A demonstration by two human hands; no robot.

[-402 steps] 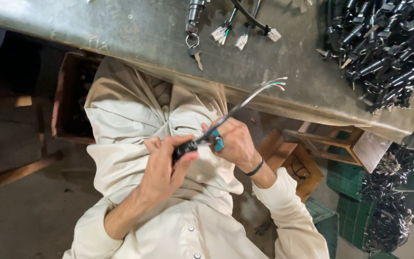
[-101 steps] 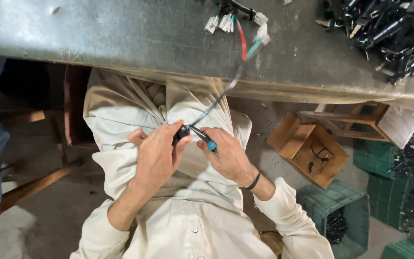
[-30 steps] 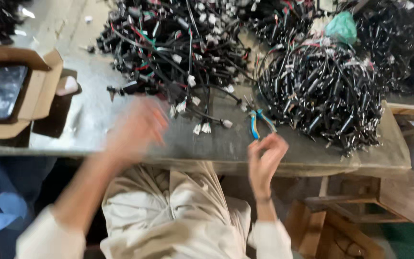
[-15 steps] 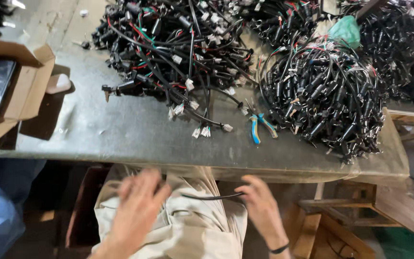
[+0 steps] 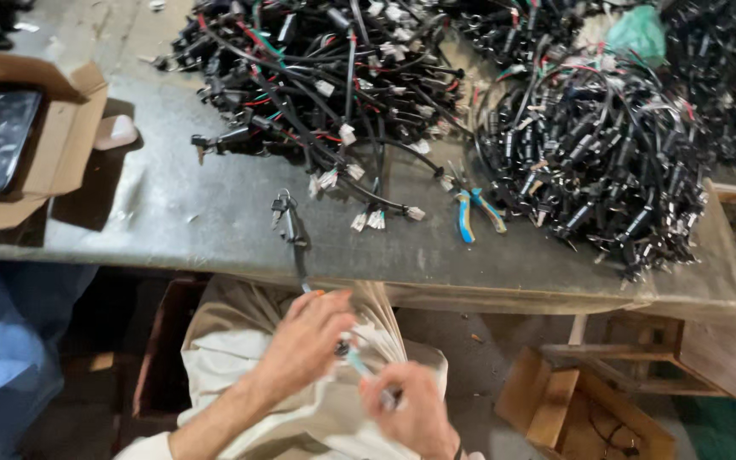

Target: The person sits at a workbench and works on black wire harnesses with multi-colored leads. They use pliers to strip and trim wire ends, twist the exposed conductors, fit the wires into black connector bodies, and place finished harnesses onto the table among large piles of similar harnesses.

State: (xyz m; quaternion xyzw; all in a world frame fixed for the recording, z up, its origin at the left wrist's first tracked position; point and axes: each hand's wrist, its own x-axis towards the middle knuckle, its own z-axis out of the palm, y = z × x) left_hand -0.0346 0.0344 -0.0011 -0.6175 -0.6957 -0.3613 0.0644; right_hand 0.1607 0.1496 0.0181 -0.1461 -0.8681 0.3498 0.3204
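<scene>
In the head view, my left hand (image 5: 300, 341) and my right hand (image 5: 411, 411) are close together over my lap, below the table edge. Both pinch one black cable harness (image 5: 300, 255). Its key-and-lock end (image 5: 281, 209) lies on the grey table (image 5: 172, 213), and the cable hangs over the edge down to my left hand. A short pale-blue wire (image 5: 358, 362) runs between the two hands. Pliers with blue and yellow handles (image 5: 474, 215) lie on the table, apart from both hands.
Two big heaps of black cable harnesses (image 5: 317, 77) (image 5: 598, 145) cover the far table. An open cardboard box (image 5: 61, 145) with a dark tray stands at the left. Wooden crates (image 5: 589, 409) sit on the floor at the right, blue cloth (image 5: 2, 358) at the left.
A second ago my right hand was setting the pliers on the table and my left was reaching out. Both hands dropped to my lap with a cable and have now drawn close together.
</scene>
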